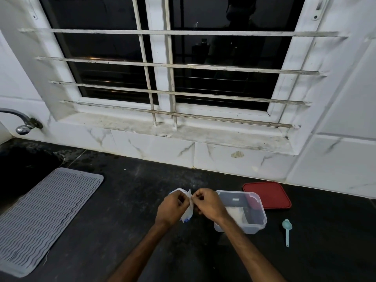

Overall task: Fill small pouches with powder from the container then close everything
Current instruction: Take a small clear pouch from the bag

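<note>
A small white pouch (188,208) with blue print is held upright above the dark counter, pinched at its top edge between both hands. My left hand (173,206) grips it from the left and my right hand (207,202) from the right, fingers closed on the top. Just right of the hands stands a clear plastic container (255,217), lid off, with white powder in its bottom. Its red lid (268,194) lies flat behind it. A light blue scoop (287,231) lies on the counter to the right of the container.
A grey ribbed drying mat (40,216) covers the counter at the left, beside a dark sink (22,165) with a metal tap (24,127). A marble-tiled wall and a barred window (162,66) rise behind the black counter (126,200).
</note>
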The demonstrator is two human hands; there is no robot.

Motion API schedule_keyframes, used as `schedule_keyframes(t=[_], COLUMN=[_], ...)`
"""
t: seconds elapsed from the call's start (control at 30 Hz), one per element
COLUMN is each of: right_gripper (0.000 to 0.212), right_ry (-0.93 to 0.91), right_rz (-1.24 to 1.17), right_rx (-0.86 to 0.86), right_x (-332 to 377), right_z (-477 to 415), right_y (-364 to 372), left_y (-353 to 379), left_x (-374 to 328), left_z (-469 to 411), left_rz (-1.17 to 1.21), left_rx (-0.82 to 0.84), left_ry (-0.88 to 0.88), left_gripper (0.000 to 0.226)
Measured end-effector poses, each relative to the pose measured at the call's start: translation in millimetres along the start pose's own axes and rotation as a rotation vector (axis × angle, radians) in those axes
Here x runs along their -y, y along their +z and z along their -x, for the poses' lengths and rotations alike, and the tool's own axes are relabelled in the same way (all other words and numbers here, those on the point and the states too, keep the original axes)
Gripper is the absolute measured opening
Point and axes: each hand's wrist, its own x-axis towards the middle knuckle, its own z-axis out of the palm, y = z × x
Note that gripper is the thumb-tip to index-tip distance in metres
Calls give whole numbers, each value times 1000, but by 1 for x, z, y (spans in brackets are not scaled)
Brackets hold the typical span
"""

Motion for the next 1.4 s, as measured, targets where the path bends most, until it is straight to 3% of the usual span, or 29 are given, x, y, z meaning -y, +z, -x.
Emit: schedule_keyframes(t=[0.2,0.43,0.63,0.77,0.9,0.97,1.07,1.1,1.17,1.27,1.4], right_gripper=[13,15,30,25,24,26,36,36,31,32,34], right_ry=[-36,-365,-105,-17,24,26,39,33,8,-20,-4], right_rz=[379,450,531,562,571,573,665,710,749,728,748], right_rx=[-138,8,-69,-109,-132,-80,-1,17,73,102,52], right_x=[0,5,2,13,13,14,19,22,29,37,37], right_z=[-1,12,18,20,21,22,23,24,27,33,36], right_y=[-12,-8,-12,-13,-26,-34,-42,-42,-41,-33,-31], left_y=[1,17,19,27,31,28,33,37,48,55,57], left_x=[2,5,0,-11,-19,-20,-14,-13,-19,-28,-32], left_z=[0,6,11,21,31,34,31,29,28,26,24], left_rz=[-166,6,16,253,376,385,240,176,128,95,107], left_rx=[-97,-104,-97,-25,11,67,192,194,138,-45,-154], left_ry=[-61,34,127,177,198,196,208,208,183,144,123], left_gripper=[15,11,14,23,7,27,93,103,87,29,17])
